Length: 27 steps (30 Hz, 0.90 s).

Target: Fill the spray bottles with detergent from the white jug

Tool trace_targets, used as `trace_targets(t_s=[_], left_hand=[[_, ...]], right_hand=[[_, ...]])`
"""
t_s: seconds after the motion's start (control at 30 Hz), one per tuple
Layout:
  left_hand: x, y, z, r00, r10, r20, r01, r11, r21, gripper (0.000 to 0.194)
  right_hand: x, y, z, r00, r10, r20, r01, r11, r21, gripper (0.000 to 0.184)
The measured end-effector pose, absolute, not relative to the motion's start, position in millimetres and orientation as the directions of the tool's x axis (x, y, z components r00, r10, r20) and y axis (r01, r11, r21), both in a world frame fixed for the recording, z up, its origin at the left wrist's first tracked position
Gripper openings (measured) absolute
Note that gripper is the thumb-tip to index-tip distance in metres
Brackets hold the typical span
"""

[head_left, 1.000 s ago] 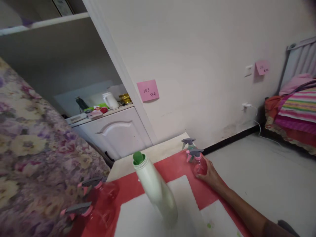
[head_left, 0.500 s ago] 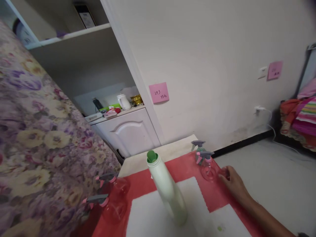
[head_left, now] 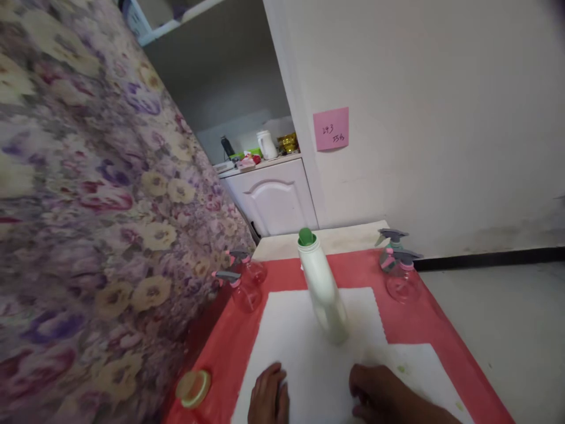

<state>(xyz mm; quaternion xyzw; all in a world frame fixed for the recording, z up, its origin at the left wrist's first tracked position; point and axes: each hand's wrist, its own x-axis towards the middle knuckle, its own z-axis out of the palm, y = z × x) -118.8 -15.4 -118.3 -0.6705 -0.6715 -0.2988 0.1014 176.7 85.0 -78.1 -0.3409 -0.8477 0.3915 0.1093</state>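
Note:
A pale green detergent bottle (head_left: pixel 324 294), uncapped with a green spout (head_left: pixel 306 237) in its neck, stands on a white cloth (head_left: pixel 282 321). My left hand (head_left: pixel 268 394) is low over the cloth, fingers stretched out with the thumb a little apart, holding nothing that I can see. Opposite it, in front of the bottle, my right hand (head_left: pixel 382 391) is curled closed. Whatever its fingers may hold is hidden. Neither hand touches the bottle. A clear jar with a yellowish rim (head_left: pixel 194 388) is left of my left hand.
Clear spray bottles with grey and pink triggers stand at the left (head_left: pixel 246 296) and right (head_left: pixel 404 285); a greenish one (head_left: pixel 391 253) is behind the right one. Red covering (head_left: pixel 445 330) lies over the table. A flowered curtain (head_left: pixel 110 235) hangs close on the left.
My right hand has moved from beside the right-hand spray bottle to the front of the cloth. My left hand and the jar have come into view. The view has turned left and down.

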Motion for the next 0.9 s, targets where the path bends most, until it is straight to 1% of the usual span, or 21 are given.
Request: trace_targets(t_s=[0.07, 0.17, 0.33, 0.5, 0.73, 0.9], left_hand=[[-118, -15, -114, -0.100, 0.843, 0.528, 0.963, -0.052, 0.265, 0.018], [-113, -16, -110, -0.126, 0.850, 0.512, 0.957, -0.031, 0.288, 0.019], [-112, -16, -115, -0.138, 0.850, 0.508, 0.944, -0.042, 0.327, 0.019], [-116, -11, -119, -0.142, 0.857, 0.495, 0.933, -0.051, 0.356, 0.019], [-120, -9, -121, -0.143, 0.850, 0.507, 0.933, -0.055, 0.356, 0.019], [-116, -8, -116, -0.150, 0.860, 0.487, 0.931, -0.043, 0.364, 0.019]], right_hand=[[170, 78, -88, -0.803, 0.583, -0.125, 0.500, 0.543, -0.675, 0.027], [169, 75, -98, -0.834, 0.541, -0.110, 0.484, 0.621, -0.616, 0.030], [176, 73, -88, -0.839, 0.539, -0.077, 0.465, 0.635, -0.617, 0.026], [181, 71, -79, -0.856, 0.511, -0.074, 0.450, 0.669, -0.592, 0.028], [184, 69, -80, -0.866, 0.498, -0.045, 0.430, 0.696, -0.575, 0.029], [186, 71, -79, -0.864, 0.503, -0.034, 0.422, 0.684, -0.594, 0.031]])
